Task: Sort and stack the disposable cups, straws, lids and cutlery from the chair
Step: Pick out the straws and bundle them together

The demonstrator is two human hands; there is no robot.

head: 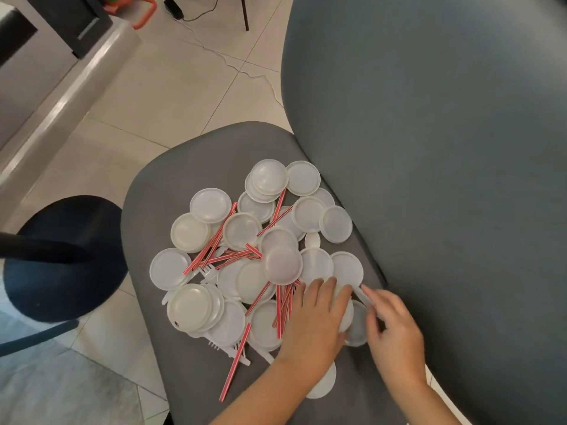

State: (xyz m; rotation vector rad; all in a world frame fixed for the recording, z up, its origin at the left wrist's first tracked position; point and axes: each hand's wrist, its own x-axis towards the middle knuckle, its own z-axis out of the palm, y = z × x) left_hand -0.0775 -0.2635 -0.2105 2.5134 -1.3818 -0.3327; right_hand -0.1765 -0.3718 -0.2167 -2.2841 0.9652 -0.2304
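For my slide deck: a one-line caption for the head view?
Both hands, left hand and right hand, reach into white lids, striped straws and forks scattered on a grey chair seat.

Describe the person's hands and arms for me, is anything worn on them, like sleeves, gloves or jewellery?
Both are bare. The left hand and right hand wear no gloves, and no rings, watch or bracelet show on the fingers or wrists. Both forearms are uncovered down to the picture's bottom edge, with no sleeve in view. Nails look short and unpainted, though the image is slightly soft.
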